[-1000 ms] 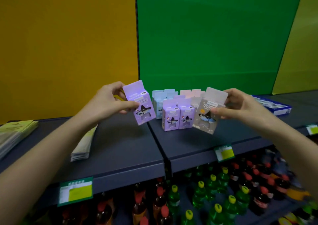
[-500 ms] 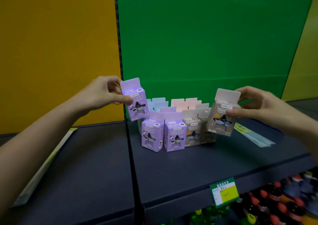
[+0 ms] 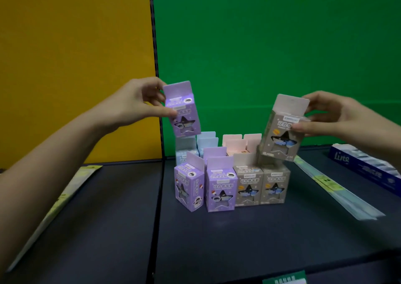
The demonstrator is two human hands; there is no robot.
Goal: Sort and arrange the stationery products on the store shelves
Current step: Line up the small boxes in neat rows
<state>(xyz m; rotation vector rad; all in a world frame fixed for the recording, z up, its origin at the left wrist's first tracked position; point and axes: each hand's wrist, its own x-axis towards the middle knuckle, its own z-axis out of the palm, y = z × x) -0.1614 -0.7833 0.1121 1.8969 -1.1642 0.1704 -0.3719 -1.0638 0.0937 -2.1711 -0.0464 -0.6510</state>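
My left hand (image 3: 138,101) pinches a purple star-window box (image 3: 182,110) in the air, above the left end of the group. My right hand (image 3: 332,116) pinches a grey-brown star-window box (image 3: 282,131), tilted, just above the right end of the group. On the dark shelf (image 3: 238,236) stand two purple boxes (image 3: 219,186) and two grey-brown boxes (image 3: 262,186) in front. Pale blue boxes (image 3: 206,140) and pink boxes (image 3: 243,142) stand behind them.
Flat clear packets (image 3: 334,188) lie on the shelf to the right, with a dark blue carton (image 3: 364,166) beyond them. Flat yellow-green packets (image 3: 65,197) lie at the left. A green price tag (image 3: 284,280) sits on the shelf's front edge. Yellow and green panels stand behind.
The view has moved closer to the shelf and up; the bottles below are out of sight. Both hands still hold their boxes, and the grey-brown box has come nearer the group's right end.
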